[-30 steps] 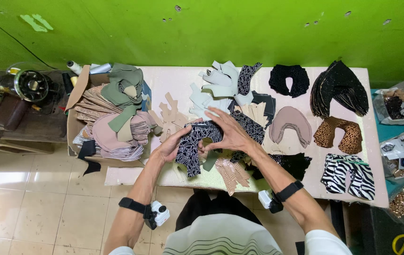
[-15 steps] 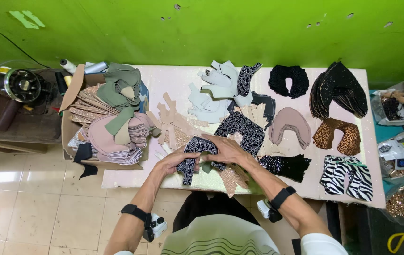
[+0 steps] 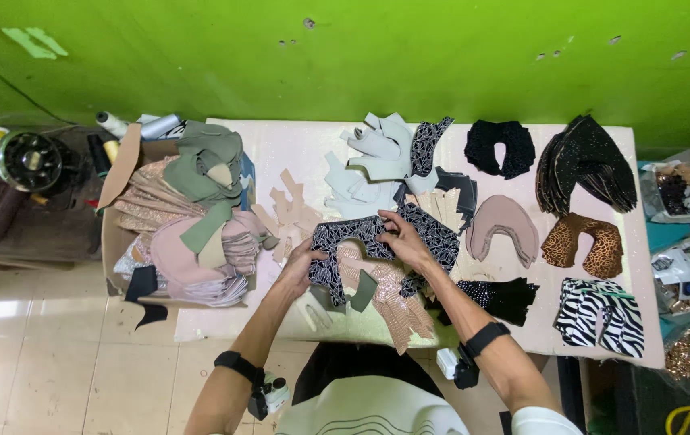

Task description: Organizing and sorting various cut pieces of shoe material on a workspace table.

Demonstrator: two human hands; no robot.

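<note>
The black-and-white patterned fabric piece (image 3: 353, 242) lies arched over the middle of the white table (image 3: 280, 153), held at both ends: the left hand (image 3: 301, 262) pinches its lower left leg, the right hand (image 3: 401, 242) grips its right shoulder. The step looks like lifting or straightening this cut piece — next it wants both ends kept level so it stays flat. Beneath it sit pinkish-beige pieces (image 3: 389, 298) and a green scrap (image 3: 363, 290). The fingertips under the cloth are hidden, perhaps curled beneath the edge.

Pale table (image 3: 280, 153) carries sorted fabric cut-outs: zebra-striped stack (image 3: 599, 314), leopard piece (image 3: 583, 242)
</note>
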